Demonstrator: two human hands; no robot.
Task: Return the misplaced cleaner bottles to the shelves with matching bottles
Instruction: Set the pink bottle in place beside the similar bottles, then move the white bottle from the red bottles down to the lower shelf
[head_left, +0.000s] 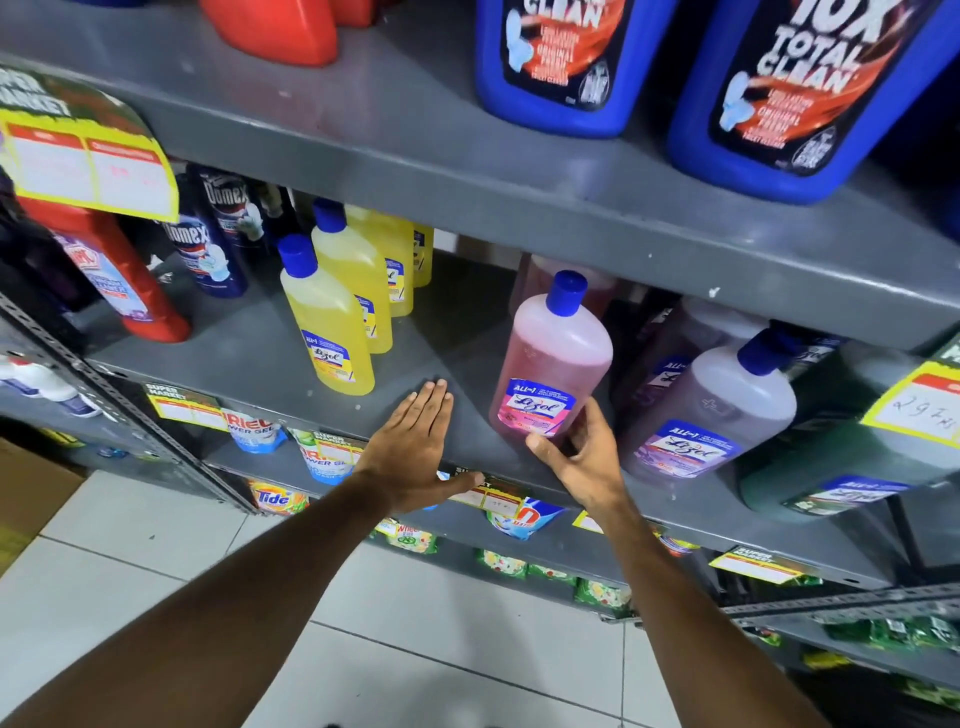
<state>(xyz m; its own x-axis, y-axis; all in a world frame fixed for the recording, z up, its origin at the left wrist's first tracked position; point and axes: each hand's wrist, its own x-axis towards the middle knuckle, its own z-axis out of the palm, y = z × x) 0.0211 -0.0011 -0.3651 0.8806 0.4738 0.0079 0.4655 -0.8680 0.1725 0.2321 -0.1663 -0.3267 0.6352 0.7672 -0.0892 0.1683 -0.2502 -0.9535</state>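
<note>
Grey metal shelf (363, 364) in a shop aisle, white tiled floor (130, 582) below. Pink Lizol bottle (550, 358) standing near the front edge: translucent, blue cap, pink label, long axis upright with cap leaning back. Right hand (576, 457) loosely cupping its base, fingers spread. Left hand (415, 441) flat on shelf, fingers released. Yellow bottles (332, 306) to the left.

The pink blue-capped Lizol bottle (553, 358) stands upright on the grey shelf (249, 358) beside a lavender bottle (711, 405).

A bare stretch of shelf (436, 332) lies open between the yellow bottles (332, 322) and the pink bottle (550, 364).
</note>
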